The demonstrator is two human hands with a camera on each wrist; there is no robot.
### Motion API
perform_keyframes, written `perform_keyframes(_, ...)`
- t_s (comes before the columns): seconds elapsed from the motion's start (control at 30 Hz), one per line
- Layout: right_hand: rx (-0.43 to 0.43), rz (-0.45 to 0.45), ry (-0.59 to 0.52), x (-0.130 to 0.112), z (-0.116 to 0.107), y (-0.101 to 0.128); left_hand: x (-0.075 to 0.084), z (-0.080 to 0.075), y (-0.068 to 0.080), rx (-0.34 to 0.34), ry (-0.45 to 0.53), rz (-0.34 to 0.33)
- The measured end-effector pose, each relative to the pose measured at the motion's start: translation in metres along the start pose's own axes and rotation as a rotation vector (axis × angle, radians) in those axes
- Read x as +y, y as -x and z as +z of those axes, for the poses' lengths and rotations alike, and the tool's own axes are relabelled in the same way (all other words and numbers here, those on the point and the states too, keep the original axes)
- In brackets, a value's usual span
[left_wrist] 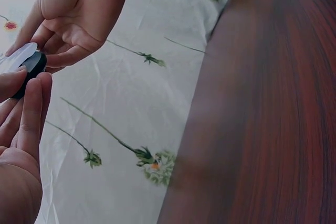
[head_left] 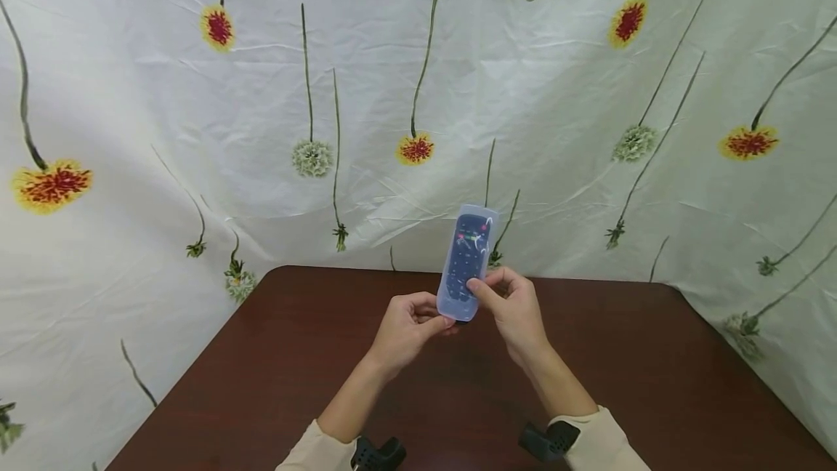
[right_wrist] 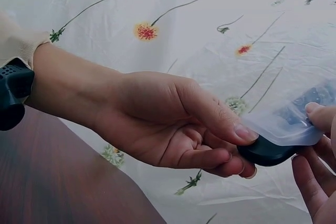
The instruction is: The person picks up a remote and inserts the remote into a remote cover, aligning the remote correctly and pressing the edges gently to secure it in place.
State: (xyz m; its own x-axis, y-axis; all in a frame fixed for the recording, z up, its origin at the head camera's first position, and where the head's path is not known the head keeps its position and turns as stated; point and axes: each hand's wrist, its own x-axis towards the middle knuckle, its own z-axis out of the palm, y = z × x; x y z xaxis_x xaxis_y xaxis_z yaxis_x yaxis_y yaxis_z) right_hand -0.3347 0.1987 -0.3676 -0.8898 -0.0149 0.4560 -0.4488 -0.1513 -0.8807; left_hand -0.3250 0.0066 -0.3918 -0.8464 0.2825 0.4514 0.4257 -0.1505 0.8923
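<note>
Clear silicone sleeve [head_left: 485, 218] covers most of dark remote [head_left: 466, 259], bottom end still bare | held upright above brown tabletop [head_left: 654, 355] | left hand [head_left: 405, 329] pinches bottom end | right hand [head_left: 513, 307] grips sleeve edge, thumb on keypad

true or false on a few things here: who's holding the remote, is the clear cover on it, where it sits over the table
1. Both hands hold the remote. True: the left hand pinches its bottom end, and the right hand grips its side.
2. The remote lies flat on the table. False: it is held up above it.
3. A clear cover sits around the remote. True.
4. The table is white. False: it is dark reddish-brown.
5. The backdrop is plain. False: it carries printed flowers.
</note>
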Motion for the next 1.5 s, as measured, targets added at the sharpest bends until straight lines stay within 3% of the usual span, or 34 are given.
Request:
perform_keyframes(0.17,-0.052,0.041,-0.001,-0.002,0.000,-0.001,0.001,0.000,-0.001,0.010,0.004,0.026)
perform_keyframes(0.27,-0.132,0.052,0.073,-0.004,-0.001,-0.001,0.001,0.000,-0.001,0.027,0.014,0.048)
perform_keyframes(0.43,-0.246,0.002,0.242,-0.004,-0.006,0.000,0.001,-0.001,0.000,0.048,0.008,0.067)
perform_keyframes(0.67,-0.377,-0.041,0.254,-0.003,-0.008,-0.001,0.002,-0.002,0.000,0.061,0.010,0.049)
perform_keyframes(0.83,-0.408,-0.042,0.198,-0.005,-0.008,-0.001,0.003,-0.004,-0.001,0.048,0.035,0.035)
perform_keyframes(1.03,-0.395,-0.063,0.209,-0.004,-0.006,-0.001,0.004,-0.009,-0.001,0.022,0.035,0.022)
perform_keyframes(1.2,-0.367,-0.038,0.206,-0.003,-0.001,0.000,0.004,-0.017,-0.001,-0.017,0.003,0.054)
perform_keyframes(1.3,-0.361,-0.007,0.196,-0.001,0.001,0.002,0.006,-0.022,-0.001,0.028,0.002,0.089)
perform_keyframes(1.5,-0.409,0.019,0.193,0.007,0.011,0.005,0.015,-0.024,-0.004,0.255,-0.016,0.184)
